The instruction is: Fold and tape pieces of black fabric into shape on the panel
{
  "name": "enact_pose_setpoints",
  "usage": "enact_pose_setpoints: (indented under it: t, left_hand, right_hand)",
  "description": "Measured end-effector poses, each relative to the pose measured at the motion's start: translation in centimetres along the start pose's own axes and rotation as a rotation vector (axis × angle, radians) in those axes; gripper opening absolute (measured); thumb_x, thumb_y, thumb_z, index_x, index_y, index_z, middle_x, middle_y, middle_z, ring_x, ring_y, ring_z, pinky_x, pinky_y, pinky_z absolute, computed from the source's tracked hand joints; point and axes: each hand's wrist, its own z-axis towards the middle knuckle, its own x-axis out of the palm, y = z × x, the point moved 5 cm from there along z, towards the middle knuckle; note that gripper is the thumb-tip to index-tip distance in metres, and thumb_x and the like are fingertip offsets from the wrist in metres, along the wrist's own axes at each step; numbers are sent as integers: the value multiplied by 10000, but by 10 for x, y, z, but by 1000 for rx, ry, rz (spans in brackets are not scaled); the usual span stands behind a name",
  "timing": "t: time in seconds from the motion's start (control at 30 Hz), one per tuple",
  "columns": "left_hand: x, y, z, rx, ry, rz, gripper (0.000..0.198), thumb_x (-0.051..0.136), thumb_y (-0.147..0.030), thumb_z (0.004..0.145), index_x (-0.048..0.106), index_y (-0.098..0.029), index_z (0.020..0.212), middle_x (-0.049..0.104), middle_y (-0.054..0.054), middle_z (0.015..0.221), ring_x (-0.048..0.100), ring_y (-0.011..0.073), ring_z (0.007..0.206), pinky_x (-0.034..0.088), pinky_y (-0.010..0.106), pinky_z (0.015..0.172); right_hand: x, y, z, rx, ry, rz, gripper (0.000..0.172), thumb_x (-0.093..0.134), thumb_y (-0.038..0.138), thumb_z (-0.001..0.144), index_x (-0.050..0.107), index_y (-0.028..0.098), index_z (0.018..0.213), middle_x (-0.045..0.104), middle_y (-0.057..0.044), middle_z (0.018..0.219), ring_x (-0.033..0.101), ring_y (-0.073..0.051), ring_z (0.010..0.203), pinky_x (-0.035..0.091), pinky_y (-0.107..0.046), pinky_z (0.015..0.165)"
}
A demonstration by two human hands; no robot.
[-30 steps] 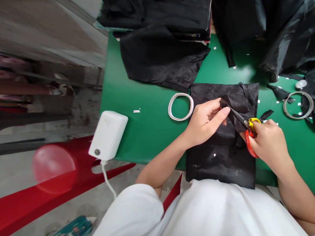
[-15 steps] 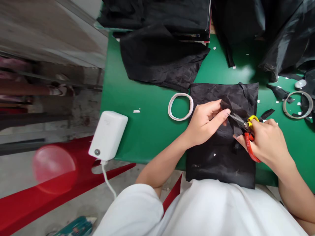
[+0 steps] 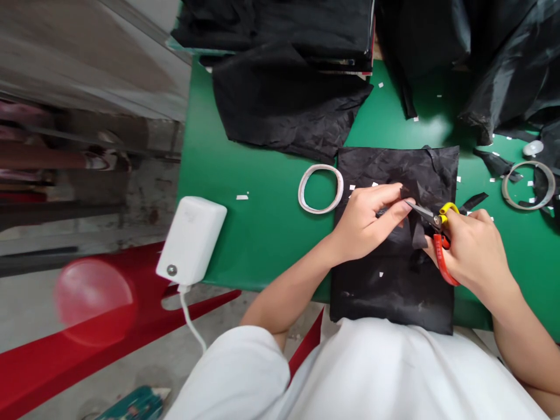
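My left hand [image 3: 370,221] pinches a small strip of black fabric [image 3: 419,230] between thumb and fingers. In my right hand [image 3: 476,248] is a pair of scissors [image 3: 437,221] with one yellow and one red handle. The blades point left, their tips close to my left thumb and the strip. Beneath both hands lies a folded black fabric piece [image 3: 389,291], reaching over the table's near edge. A roll of white tape [image 3: 301,192] sits left of it. Whether the blades are cutting through the strip cannot be made out.
The green table [image 3: 249,245] carries a crumpled black cloth [image 3: 280,105] and a dark pile [image 3: 507,52] at the back. Another tape ring [image 3: 507,195] lies at right among scraps. A white box with a cable [image 3: 192,239] stands at the left edge, above a red stool [image 3: 100,344].
The black strip has shifted and now hangs straighter between my hands. My left fingers have moved slightly down and right, and small white bits on the folded fabric have come into view.
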Motion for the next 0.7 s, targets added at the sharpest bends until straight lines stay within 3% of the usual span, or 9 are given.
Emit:
enact_pose_setpoints:
  t: [0.23, 0.7]
  left_hand:
    - [5, -4, -1, 85, 59, 24, 345, 554, -325, 916, 522, -150, 621, 550, 1, 615, 499, 95, 571, 398, 234, 576]
    - [7, -2, -1, 85, 64, 15, 277, 565, -214, 897, 534, -139, 632, 557, 2, 630, 498, 89, 582, 402, 227, 588]
  right_hand:
    - [1, 0, 0, 6, 19, -7, 296, 397, 437, 868, 462, 213, 686, 577, -36, 578, 474, -181, 524, 315, -313, 676]
    - [0, -1, 1, 14, -4, -25, 371, 352, 426, 910, 485, 214, 636, 549, -35, 523, 425, -171, 508, 314, -306, 652]
